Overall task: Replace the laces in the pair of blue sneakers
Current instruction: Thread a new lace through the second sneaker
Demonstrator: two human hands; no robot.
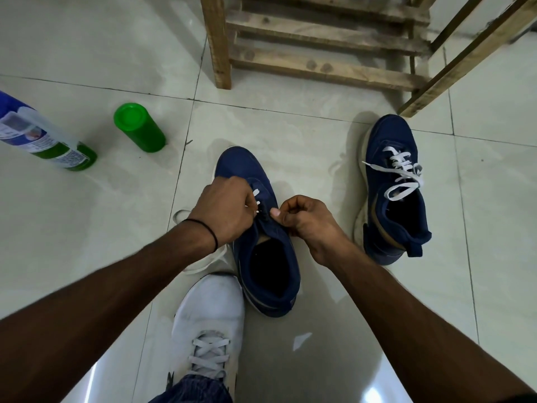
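The left hand [223,209] is curling its fingers over the eyelets of the near sneaker [242,167]. It is pinching a white lace [256,194], whose short bits are showing just beside the fingertips. The right hand [305,222] is pinching the sneaker's eyelet edge from the other side, thumb pressing against bent fingers; whether any lace is caught there too cannot be told.

The near sneaker is standing on the floor [319,146] between the two hands, toe pointing away from the person. Its heel is sitting just beside a white shoe [209,309] that the person is wearing. A loose lace [203,263] is lying on the tiles under the left wrist, which is wearing a black band [215,237].

The far sneaker [389,135] is lying well apart to the right, laced in white with its ends hanging loose, near a wooden rack [216,39]. A green bottle [139,129] and a spray bottle [43,138] are sitting off to the left.
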